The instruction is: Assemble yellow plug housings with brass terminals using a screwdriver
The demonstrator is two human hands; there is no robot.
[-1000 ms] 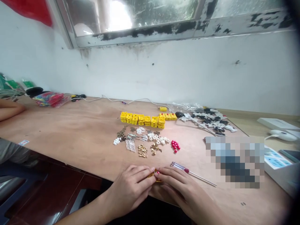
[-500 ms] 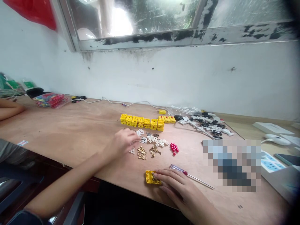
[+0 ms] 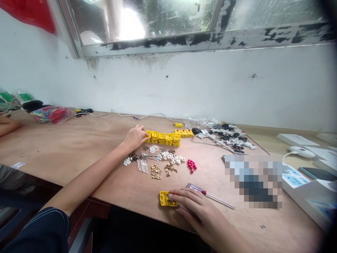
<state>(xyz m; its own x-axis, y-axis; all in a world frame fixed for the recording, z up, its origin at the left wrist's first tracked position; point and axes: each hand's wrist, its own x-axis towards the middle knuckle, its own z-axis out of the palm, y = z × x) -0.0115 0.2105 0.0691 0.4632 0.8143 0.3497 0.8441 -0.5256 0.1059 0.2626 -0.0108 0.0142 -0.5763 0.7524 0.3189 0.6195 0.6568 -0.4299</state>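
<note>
Head view, working left to right along the plywood bench top (image 3: pixel 65 156), with everything placed from the row of yellow plastic blocks (image 3: pixel 168 138). Far to the row's left, another person's forearm (image 3: pixel 7 125) lies on the bench, and nearer the row sits a clear bag of coloured parts (image 3: pixel 52 114). The left hand (image 3: pixel 134 138) comes in from the lower left, its dark sleeve (image 3: pixel 37 230) at the frame's edge, and its fingertips (image 3: pixel 145 133) touch the row's left end; whether they grip a block, I cannot tell. Just below the row lies a spread of small parts: white beads (image 3: pixel 127 161), clear pieces (image 3: pixel 142 166), brass fittings (image 3: pixel 156 172), white plastic pieces (image 3: pixel 171 158) and red beads (image 3: pixel 191 166). Well below the row, the right hand (image 3: pixel 192 207) stays well apart from the left, fingers stretched out, not clamped, with their tips on a single yellow block (image 3: pixel 165 199) lying flat on the bench. Just beside that hand is a red-handled screwdriver (image 3: pixel 207 194) — its shaft points away to the right. Right of the row sits a heap of black and white parts (image 3: pixel 229 137), and a blurred patch (image 3: pixel 252 181) lies below that heap.
</note>
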